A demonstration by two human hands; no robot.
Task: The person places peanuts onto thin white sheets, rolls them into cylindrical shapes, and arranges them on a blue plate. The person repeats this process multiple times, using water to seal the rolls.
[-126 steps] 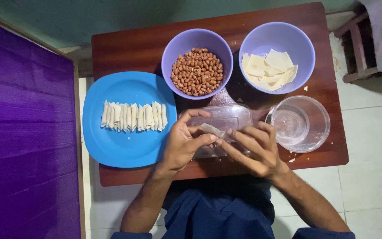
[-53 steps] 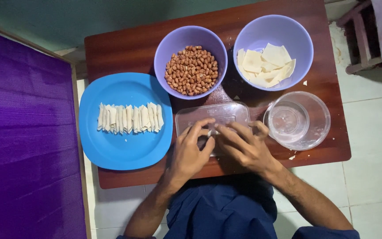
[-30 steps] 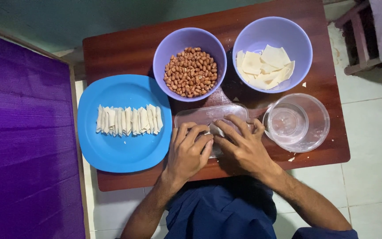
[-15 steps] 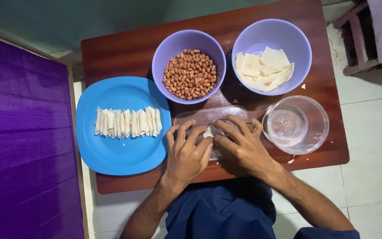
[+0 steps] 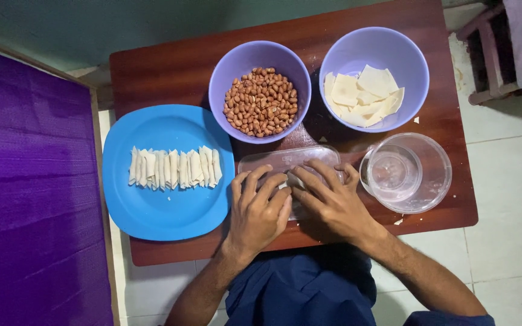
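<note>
Both my hands lie palm down, side by side, on a clear plastic tray (image 5: pixel 285 158) at the table's front edge. My left hand (image 5: pixel 260 212) and my right hand (image 5: pixel 335 202) press their fingertips on a small white pastry piece (image 5: pixel 286 183). Only a sliver of it shows between the fingers. A blue plate (image 5: pixel 164 205) on the left carries a row of several rolled white pastry sticks (image 5: pixel 173 168). Behind the tray stand a purple bowl of peanuts (image 5: pixel 260 104) and a purple bowl of flat white pastry sheets (image 5: pixel 365 95).
A clear round bowl (image 5: pixel 407 172) with a little water stands right of my right hand. The small dark wooden table (image 5: pixel 170 66) is nearly filled. A purple cloth (image 5: pixel 28 193) lies on the left, tiled floor and a wooden chair leg (image 5: pixel 484 54) on the right.
My hands have come down from holding the pastry piece above the tray to lying flat on it, fingers spread, pressing the piece against the tray.
</note>
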